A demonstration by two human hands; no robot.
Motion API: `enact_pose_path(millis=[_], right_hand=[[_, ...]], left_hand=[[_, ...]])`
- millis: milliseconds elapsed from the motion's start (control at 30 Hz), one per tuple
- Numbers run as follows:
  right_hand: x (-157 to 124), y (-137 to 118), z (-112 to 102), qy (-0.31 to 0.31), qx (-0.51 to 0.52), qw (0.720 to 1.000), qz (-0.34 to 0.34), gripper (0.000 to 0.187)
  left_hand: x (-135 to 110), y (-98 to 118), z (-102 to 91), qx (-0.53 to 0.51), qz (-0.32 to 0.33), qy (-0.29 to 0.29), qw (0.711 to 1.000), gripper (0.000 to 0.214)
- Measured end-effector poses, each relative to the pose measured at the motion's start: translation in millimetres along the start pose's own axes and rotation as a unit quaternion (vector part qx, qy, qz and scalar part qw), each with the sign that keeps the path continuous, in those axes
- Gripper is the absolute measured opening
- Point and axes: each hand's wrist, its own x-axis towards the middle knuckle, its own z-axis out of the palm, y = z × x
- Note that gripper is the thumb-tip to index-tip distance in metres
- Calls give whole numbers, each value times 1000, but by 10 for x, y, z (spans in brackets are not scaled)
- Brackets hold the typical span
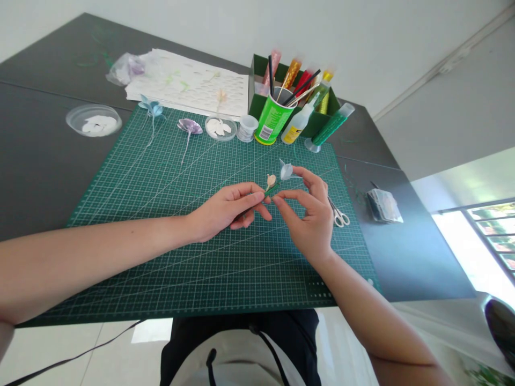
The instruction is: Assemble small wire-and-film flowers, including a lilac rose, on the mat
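Over the green mat (193,279), the left hand (229,210) pinches a peach bud (271,180), the right hand (311,222) bent beside it, grip unclear.

The dark table (32,171) is covered, beneath the grip of the left hand (229,210), by a green cutting mat (201,273). Beyond this grip, white sheets (145,88) and a green box (313,126) are set; a clear dish (74,120) is placed well leftward, a small stack (384,205) rightward.

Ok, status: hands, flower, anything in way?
Left hand holds cream flower by its stem. Right hand alongside, near pale blue flower. Scissors partly behind right hand.
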Motion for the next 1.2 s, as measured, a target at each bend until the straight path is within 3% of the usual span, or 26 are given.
enact_pose_path(millis=[367,600,867,1033,1200], right_hand=[[4,-38,-12,-12,33,998,44,9],[-28,-16,6,5,111,990,81,8],[-41,21,37,11,179,982,64,9],[-47,18,39,13,173,983,65,6],[-37,-36,3,30,103,994,29,7]], left_hand=[[-16,-39,-21,-51,5,-37,998,21],[-24,-9,-9,-4,1,-65,998,24],[-40,8,-6,-28,-27,-103,994,26],[-50,19,13,-64,-33,-85,994,27],[-94,38,41,-86,-43,-75,993,26]])
